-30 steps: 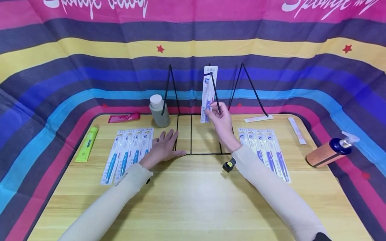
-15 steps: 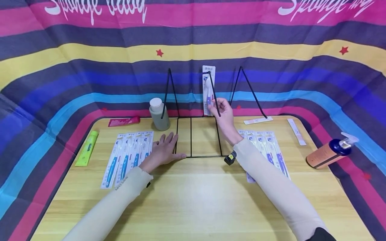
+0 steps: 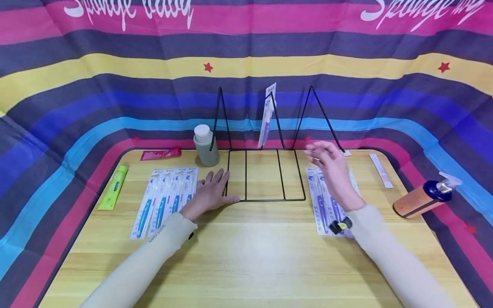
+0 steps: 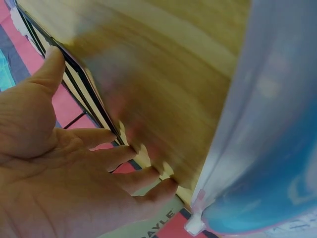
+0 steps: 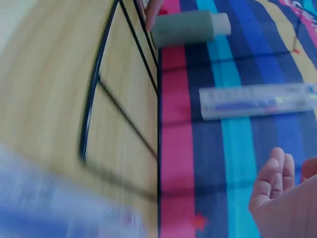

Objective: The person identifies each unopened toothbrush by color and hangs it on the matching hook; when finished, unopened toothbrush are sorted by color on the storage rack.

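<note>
Over the right-hand row of packaged toothbrushes (image 3: pixel 334 201), the right hand (image 3: pixel 332 164) hovers blurred, fingers loosely curled and holding nothing, while the left hand (image 3: pixel 211 192) lies flat with fingers spread on the bench (image 3: pixel 246 256), thumb against the black wire rack (image 3: pixel 265 175). One packaged toothbrush (image 3: pixel 267 115) hangs on the rack's middle prong, between both hands. A grey bottle (image 3: pixel 205 145) stands beside the rack, more blue toothbrush packs (image 3: pixel 165 201) left.
</note>
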`<state>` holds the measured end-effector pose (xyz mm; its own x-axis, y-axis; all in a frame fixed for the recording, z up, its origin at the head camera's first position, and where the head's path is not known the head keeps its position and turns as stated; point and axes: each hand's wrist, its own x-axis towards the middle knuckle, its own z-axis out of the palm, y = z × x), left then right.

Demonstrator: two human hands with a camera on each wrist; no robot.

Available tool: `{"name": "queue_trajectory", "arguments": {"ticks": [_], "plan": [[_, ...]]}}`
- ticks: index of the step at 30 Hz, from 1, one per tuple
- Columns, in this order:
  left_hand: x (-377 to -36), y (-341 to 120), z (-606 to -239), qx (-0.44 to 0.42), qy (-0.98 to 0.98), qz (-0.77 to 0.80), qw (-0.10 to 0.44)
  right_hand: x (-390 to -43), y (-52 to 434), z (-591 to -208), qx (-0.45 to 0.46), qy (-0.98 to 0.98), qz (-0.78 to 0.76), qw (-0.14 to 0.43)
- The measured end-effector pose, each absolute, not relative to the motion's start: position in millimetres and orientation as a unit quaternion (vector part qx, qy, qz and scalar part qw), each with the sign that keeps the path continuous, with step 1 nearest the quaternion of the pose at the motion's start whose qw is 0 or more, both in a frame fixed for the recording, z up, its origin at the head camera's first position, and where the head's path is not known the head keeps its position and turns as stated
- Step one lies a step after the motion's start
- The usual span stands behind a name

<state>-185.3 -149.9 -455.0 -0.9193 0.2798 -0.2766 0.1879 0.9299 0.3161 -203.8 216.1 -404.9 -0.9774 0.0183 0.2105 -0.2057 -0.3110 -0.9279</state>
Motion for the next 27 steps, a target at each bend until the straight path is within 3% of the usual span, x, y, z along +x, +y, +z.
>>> {"name": "queue_trajectory", "arguments": {"ticks": [8,15,22,27], "plan": [[-184,-153,-454,0.115,0.971,0.139,0.158,-150,297,-423,0.010,-0.654,0.754,0.058],[-184,-152,-454,0.107,0.969,0.144,0.168,-112,340,-455,-0.097,-0.767,0.634,-0.002],[-185,-150,-454,0.108,0.970,0.141,0.165,-100,366,-464,-0.109,-0.874,0.470,-0.064],[-185,-149,-455,0.114,0.969,0.144,0.163,-99,371,-462,-0.115,-0.913,0.384,-0.073]]}}
